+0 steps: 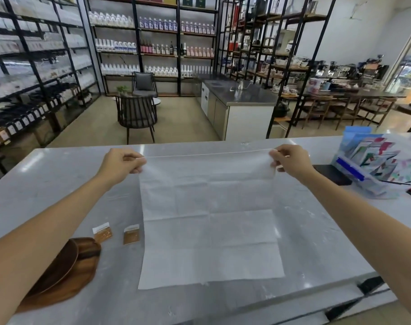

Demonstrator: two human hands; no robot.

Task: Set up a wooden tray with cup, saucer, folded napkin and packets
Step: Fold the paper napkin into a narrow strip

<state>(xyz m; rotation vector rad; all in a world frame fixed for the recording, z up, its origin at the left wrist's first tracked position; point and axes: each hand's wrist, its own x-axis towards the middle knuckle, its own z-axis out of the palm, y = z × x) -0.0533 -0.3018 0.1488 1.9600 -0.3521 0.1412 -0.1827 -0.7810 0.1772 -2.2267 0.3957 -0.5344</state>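
Note:
A large white napkin (pixel 209 221) lies unfolded on the grey counter (pixel 47 174), creased into squares. My left hand (pixel 122 164) pinches its far left corner and my right hand (pixel 291 160) pinches its far right corner, lifting the far edge a little off the counter. At the near left a wooden tray (pixel 82 273) carries a dark wooden saucer (pixel 56 266), partly hidden by my left forearm. Two small brown packets (pixel 103 232) (pixel 131 234) lie between the tray and the napkin. No cup is in view.
A clear box (pixel 373 170) full of colourful packets stands on the counter at the right, with a black item (pixel 328 172) beside it. Beyond the counter are shelves of bottles, chairs and a steel worktop.

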